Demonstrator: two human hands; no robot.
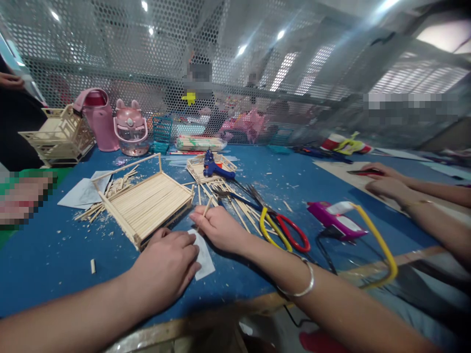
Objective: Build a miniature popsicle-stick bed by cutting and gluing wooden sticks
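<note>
My right hand (222, 228) pinches a thin wooden stick (208, 207), which stands slanted over a small white paper (204, 257). Bent fingers of my left hand (167, 264) press on the left edge of that paper and hold it against the table; their undersides are hidden. Just beyond both hands sits a tray-like frame built of wooden sticks (147, 203), with a slatted floor and a raised rail at the back. Loose sticks (245, 211) lie past my right hand. Scissors with yellow and red handles (294, 233) rest to its right.
A blue glue gun (217, 169) lies on a smaller stick frame (195, 169). A purple device (336, 220) with a yellow handle is at right, near another person's hands (386, 181) with a red tool. A pink bottle (101, 120) and a clear-bodied jug (131, 132) stand behind.
</note>
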